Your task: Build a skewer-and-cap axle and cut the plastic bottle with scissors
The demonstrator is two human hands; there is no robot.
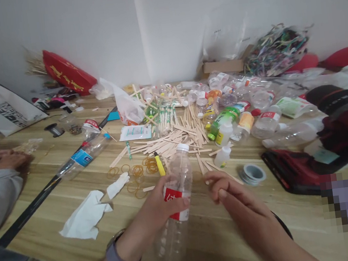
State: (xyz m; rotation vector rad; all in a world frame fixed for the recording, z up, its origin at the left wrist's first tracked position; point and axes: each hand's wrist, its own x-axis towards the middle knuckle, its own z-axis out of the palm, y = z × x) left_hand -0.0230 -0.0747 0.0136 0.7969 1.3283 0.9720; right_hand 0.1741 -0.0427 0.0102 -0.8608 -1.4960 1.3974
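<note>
My left hand (162, 206) is wrapped round a clear empty plastic bottle (179, 176) with a white cap and a red label, holding it tilted with the cap pointing away from me. My right hand (229, 191) hovers just to the right of the bottle, fingers bent together in a pinch on a small wooden stick end (207, 182). A pile of wooden craft sticks (175, 136) lies beyond the bottle. Orange rubber bands (136, 173) are scattered left of it, beside a yellow marker (159, 164).
Several plastic bottles (237, 105) crowd the far right of the wooden table (73, 189). A tape roll (253, 173), a small white glue bottle (223, 155), crumpled tissue (84, 215) and a long black rod (42, 193) lie nearby. Another person's hands (0, 160) rest at the left edge. Dark bags (330, 136) sit right.
</note>
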